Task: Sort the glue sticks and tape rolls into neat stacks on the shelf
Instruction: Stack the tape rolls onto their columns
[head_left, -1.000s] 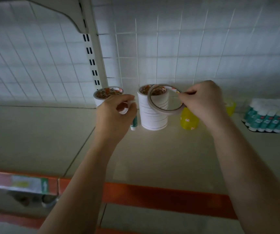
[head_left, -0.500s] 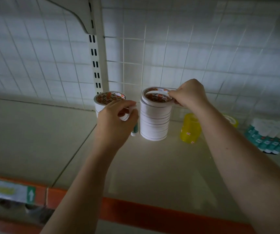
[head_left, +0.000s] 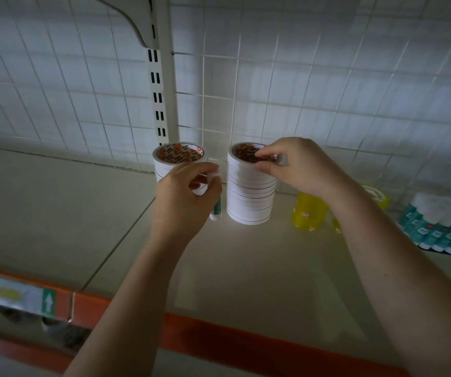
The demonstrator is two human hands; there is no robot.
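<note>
Two stacks of white tape rolls stand at the back of the shelf: a short one (head_left: 178, 159) on the left and a taller one (head_left: 250, 194) to its right. My right hand (head_left: 297, 165) pinches the rim of the top roll on the taller stack, fingers reaching into its core. My left hand (head_left: 184, 197) holds a white tape roll (head_left: 202, 183) and a green-and-white glue stick (head_left: 216, 208) in front of the short stack. Yellow tape rolls (head_left: 307, 210) stand to the right. Several glue sticks (head_left: 436, 221) lie in a row at the far right.
The beige shelf (head_left: 246, 268) has an orange front edge (head_left: 218, 338) with a price label (head_left: 22, 296) at the left. A white wire grid (head_left: 327, 91) backs the shelf, with a slotted upright post (head_left: 161, 91) behind the short stack.
My right hand carried the tape roll it held upright to the taller stack and laid it flat on top. My left hand has kept its roll and glue stick.
</note>
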